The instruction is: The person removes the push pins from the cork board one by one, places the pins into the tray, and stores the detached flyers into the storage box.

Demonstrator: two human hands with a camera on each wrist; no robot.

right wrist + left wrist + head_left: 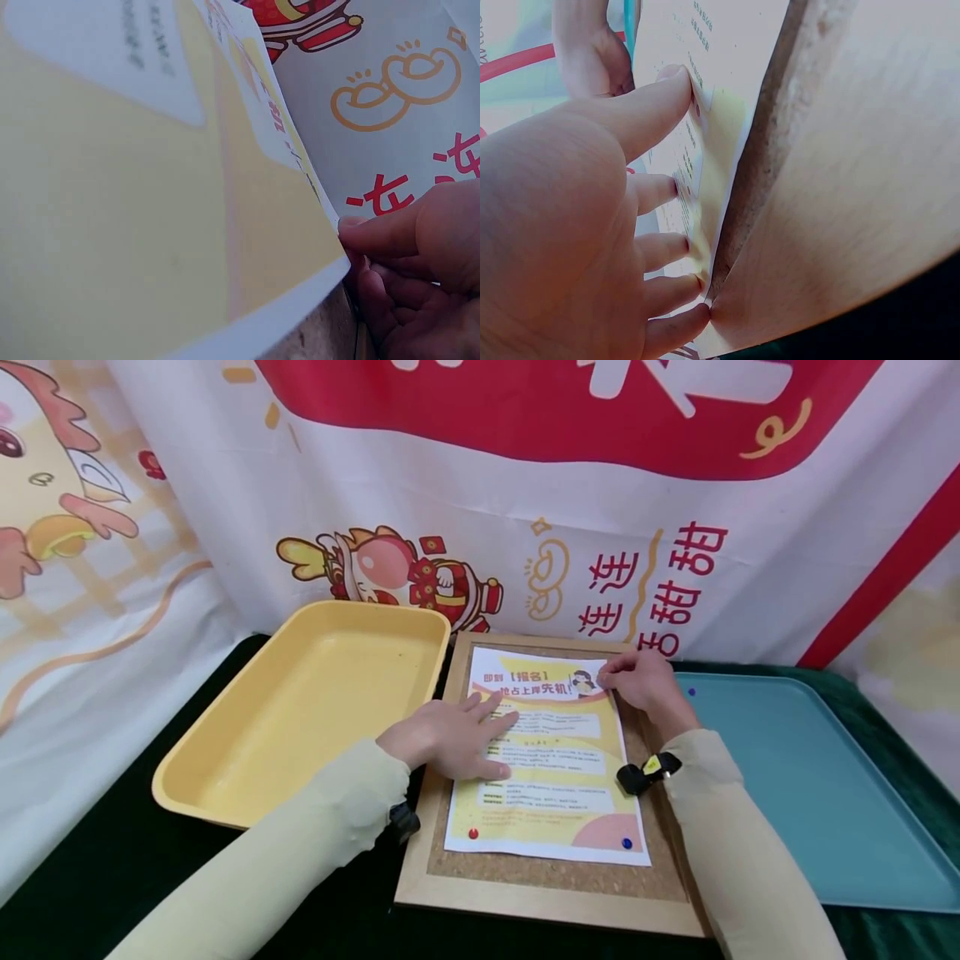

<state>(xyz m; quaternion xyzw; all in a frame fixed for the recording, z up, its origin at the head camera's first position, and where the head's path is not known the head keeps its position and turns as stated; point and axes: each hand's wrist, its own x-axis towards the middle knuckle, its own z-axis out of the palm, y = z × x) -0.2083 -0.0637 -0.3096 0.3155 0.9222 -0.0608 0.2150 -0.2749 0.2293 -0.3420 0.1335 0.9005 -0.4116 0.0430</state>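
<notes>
A printed yellow and white poster lies on a wood-framed cork board. A red pushpin sits in its lower left corner and a blue pushpin in its lower right. My left hand rests on the sheet's left side with fingers spread, as the left wrist view also shows. At the upper right corner, my right hand pinches the poster's edge between thumb and curled fingers. The right wrist view shows the sheet bowed up toward that corner.
A yellow tray stands left of the board, a blue tray on its right. A small blue pin lies in the blue tray near my right wrist. Behind hangs a printed white and red cloth; dark green fabric covers the table.
</notes>
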